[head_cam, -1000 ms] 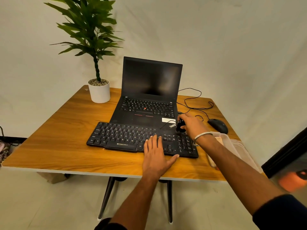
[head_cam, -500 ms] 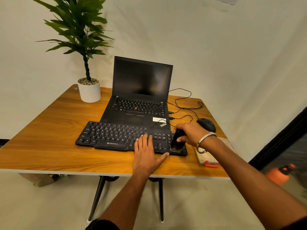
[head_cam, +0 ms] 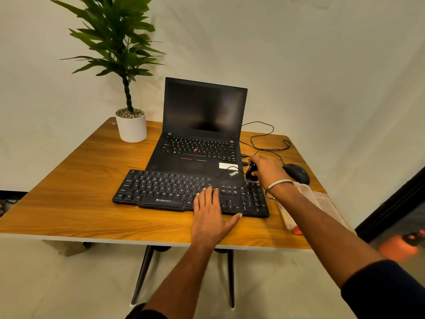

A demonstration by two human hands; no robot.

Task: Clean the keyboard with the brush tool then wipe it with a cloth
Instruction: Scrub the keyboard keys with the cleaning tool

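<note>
A black external keyboard (head_cam: 165, 188) lies across the wooden table (head_cam: 76, 199), in front of an open black laptop (head_cam: 202, 125). My left hand (head_cam: 210, 214) rests flat on the keyboard's front edge, fingers spread over the keys right of centre. My right hand (head_cam: 268, 170) grips a small black brush tool (head_cam: 251, 172) at the keyboard's far right corner, just above the number pad. The brush bristles are hidden behind the hand and the tool body. No cloth can be made out for certain.
A black mouse (head_cam: 296, 173) with a looping cable (head_cam: 264, 139) sits right of my right hand. A clear plastic container (head_cam: 315, 201) stands at the table's right edge under my forearm. A potted plant (head_cam: 131, 125) occupies the back left corner.
My right hand has moved the brush from the front of the number pad back up to the keyboard's far right corner. My left hand stays pressed on the keyboard.
</note>
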